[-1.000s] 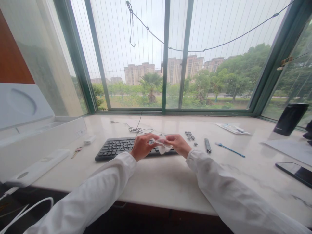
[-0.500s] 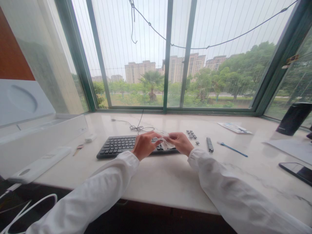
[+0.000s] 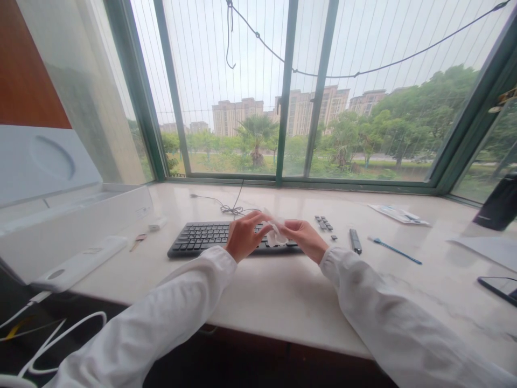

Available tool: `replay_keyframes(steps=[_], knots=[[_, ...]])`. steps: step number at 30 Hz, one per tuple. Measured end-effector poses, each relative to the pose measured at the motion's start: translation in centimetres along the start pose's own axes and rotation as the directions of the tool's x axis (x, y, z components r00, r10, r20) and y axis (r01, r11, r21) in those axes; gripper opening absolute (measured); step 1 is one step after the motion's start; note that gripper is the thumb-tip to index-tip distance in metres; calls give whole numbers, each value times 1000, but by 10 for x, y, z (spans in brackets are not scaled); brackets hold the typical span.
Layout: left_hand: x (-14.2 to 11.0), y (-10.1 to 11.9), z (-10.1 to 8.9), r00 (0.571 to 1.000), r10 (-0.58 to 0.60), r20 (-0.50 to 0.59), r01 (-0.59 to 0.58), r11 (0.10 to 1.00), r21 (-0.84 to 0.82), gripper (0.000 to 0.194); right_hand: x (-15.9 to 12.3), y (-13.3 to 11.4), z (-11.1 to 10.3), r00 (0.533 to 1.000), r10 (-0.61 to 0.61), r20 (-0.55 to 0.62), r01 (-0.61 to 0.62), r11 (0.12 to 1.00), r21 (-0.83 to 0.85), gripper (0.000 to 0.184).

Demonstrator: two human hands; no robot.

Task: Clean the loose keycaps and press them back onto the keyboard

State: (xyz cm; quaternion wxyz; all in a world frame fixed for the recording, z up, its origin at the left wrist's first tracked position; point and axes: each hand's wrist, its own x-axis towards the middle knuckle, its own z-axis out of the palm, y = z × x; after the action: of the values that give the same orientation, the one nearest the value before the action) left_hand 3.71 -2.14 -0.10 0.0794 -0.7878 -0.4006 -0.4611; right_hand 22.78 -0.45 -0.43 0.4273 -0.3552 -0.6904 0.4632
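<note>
My left hand (image 3: 243,236) and my right hand (image 3: 306,237) are raised just above a black keyboard (image 3: 200,237) on a pale marble sill. Between them they pinch a small crumpled white wipe (image 3: 276,233), each hand with its fingers closed on one side of it. The keyboard's right end is hidden behind my hands. Its cable (image 3: 231,207) trails toward the window. Both arms wear white sleeves.
Several loose black keys (image 3: 323,222) and a dark slim tool (image 3: 355,240) lie right of the keyboard, then a blue-tipped stick (image 3: 395,251) and a flat packet (image 3: 398,214). A phone (image 3: 501,286) lies far right. A white box (image 3: 72,226) and power strip (image 3: 78,263) stand left.
Both hands kept working the wipe between them; it went from hanging loosely to bunched up between the fingertips. The view shifted a little to the left.
</note>
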Motion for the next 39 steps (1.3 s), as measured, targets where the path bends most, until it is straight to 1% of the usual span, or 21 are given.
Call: replay_keyframes(steps=[2, 4, 6, 8, 10, 13, 15, 17, 20, 22, 23, 25, 27, 29, 31, 34, 37, 38, 39], knots=[[0, -1, 1, 999, 0, 34, 0, 1000, 8, 16, 1, 2, -1, 999, -17, -35, 14, 997, -76, 52], [-1, -2, 2, 998, -10, 61, 9, 1000, 20, 11, 1, 4, -1, 995, -39, -91, 21, 982, -187, 52], [-2, -3, 3, 997, -17, 76, 16, 1000, 19, 11, 1, 3, -2, 986, -77, -145, 31, 955, -294, 51], [-3, -4, 4, 997, -20, 79, 19, 1000, 5, 12, 0, 2, -1, 977, -113, -180, 43, 935, -353, 49], [-3, -5, 5, 997, -21, 75, 22, 1000, -15, 13, 0, 1, -1, 976, -123, -177, 54, 934, -354, 47], [-4, -6, 5, 997, -19, 75, 23, 998, -51, 11, -1, -1, -1, 988, -101, -117, 62, 954, -294, 47], [-4, -6, 5, 997, -15, 74, 20, 997, -71, 10, -1, -3, -1, 990, -99, -97, 69, 959, -274, 47], [-4, -5, 5, 998, -14, 69, 20, 997, -81, 10, -1, -4, -2, 988, -112, -109, 75, 952, -298, 46], [-4, -4, 4, 998, -15, 63, 21, 996, -84, 11, -2, -6, -5, 979, -149, -136, 87, 921, -380, 44], [-4, -4, 4, 998, -15, 60, 20, 996, -81, 14, -2, -8, -8, 976, -171, -131, 99, 896, -432, 43], [-4, -4, 3, 998, -9, 63, 14, 996, -86, 16, -2, -9, -10, 978, -174, -113, 106, 887, -449, 43], [-3, -4, 3, 997, 22, 80, -12, 992, -123, 19, -3, -11, -14, 987, -158, -33, 126, 882, -455, 45], [-3, -5, 2, 993, 65, 103, -45, 981, -188, 21, -3, -13, -17, 990, -121, 74, 141, 896, -422, 47], [-2, -6, 1, 988, 95, 118, -64, 968, -245, 22, -4, -16, -18, 985, -73, 155, 126, 922, -366, 48], [-1, -6, 0, 987, 97, 126, -59, 960, -273, 25, -4, -18, -18, 982, -33, 186, 91, 945, -315, 49], [0, -6, -2, 989, 63, 135, -23, 959, -281, 28, -4, -26, -20, 979, 0, 206, 55, 965, -258, 50], [2, -5, -5, 994, 1, 114, 29, 963, -268, 29, -6, -33, -31, 953, 64, 297, 19, 963, -267, 49], [3, -5, -6, 995, -17, 102, 43, 965, -259, 30, -7, -34, -36, 932, 112, 345, -5, 955, -296, 48], [4, -5, -7, 995, -31, 92, 53, 968, -245, 30, -9, -34, -42, 901, 176, 397, -35, 940, -339, 47]])
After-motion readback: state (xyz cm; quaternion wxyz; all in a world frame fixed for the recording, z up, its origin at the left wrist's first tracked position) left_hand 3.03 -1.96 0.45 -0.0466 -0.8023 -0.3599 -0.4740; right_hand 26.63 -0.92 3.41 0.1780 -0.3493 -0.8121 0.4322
